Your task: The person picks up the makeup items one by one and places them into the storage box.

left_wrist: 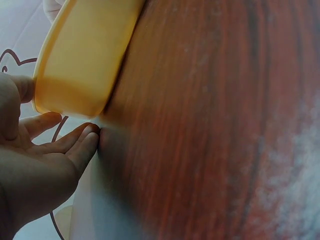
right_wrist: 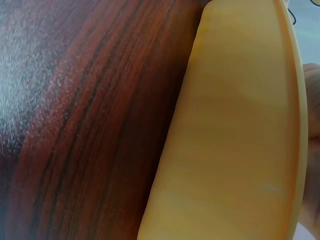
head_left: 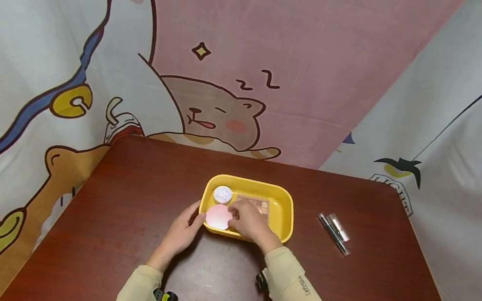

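A yellow tray point(head_left: 281, 213) with rounded corners stands on the table. Inside its left end are a pink round compact point(head_left: 218, 217), near the front wall, and a round white case point(head_left: 222, 194) with a star on its lid. Beside them lies an eyeshadow palette point(head_left: 263, 205), partly covered by my right hand point(head_left: 248, 218). That hand reaches over the front rim and pinches the pink compact's right edge; the right wrist view barely shows its fingers behind the tray wall. My left hand point(head_left: 184, 228) touches the tray's front left corner, thumb at the rim, fairly straight fingers along the outside.
To the right of the tray, a slim dark pen-like stick point(head_left: 332, 233) and a shorter clear-and-silver tube point(head_left: 338, 227) lie side by side on the brown wooden table point(head_left: 145, 184). A printed cartoon curtain point(head_left: 310, 79) hangs behind the table's far edge and at both sides.
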`<state>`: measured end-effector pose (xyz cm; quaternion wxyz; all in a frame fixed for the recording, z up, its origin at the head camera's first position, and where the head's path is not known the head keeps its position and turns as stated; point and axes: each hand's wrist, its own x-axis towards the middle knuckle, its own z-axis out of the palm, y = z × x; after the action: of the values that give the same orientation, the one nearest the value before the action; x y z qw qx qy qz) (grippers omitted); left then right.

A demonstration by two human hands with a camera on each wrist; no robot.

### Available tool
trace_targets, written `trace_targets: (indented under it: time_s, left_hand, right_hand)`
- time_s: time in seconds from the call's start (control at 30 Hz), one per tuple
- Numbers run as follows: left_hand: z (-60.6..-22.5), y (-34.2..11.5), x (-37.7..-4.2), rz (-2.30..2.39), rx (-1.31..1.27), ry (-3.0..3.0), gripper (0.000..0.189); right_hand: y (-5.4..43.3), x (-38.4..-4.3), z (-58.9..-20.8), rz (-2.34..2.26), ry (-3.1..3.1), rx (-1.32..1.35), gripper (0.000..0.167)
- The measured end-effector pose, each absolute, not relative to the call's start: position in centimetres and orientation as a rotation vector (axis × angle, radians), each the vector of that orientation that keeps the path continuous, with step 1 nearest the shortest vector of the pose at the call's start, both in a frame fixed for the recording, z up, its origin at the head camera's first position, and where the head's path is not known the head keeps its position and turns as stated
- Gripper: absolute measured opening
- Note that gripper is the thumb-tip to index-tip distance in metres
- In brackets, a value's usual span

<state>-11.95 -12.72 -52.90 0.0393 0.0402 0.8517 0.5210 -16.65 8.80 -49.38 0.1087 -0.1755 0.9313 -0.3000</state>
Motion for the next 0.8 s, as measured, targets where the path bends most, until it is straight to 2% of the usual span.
trace_targets:
  time_s: [0.37, 0.8]
  left_hand:
    - [-52.9, -12.7, -12.0, 1.584, 0.117, 2.613, 0.052]
    - [-53.0, -12.6, -12.1, 1.582, 0.121, 2.629, 0.050]
  right_hand:
    - [9.1, -16.7, -49.5, -0.873, 2.730, -0.504, 0.017]
    - [10.5, -15.8, -49.2, -0.885, 2.824, -0.713, 0.007]
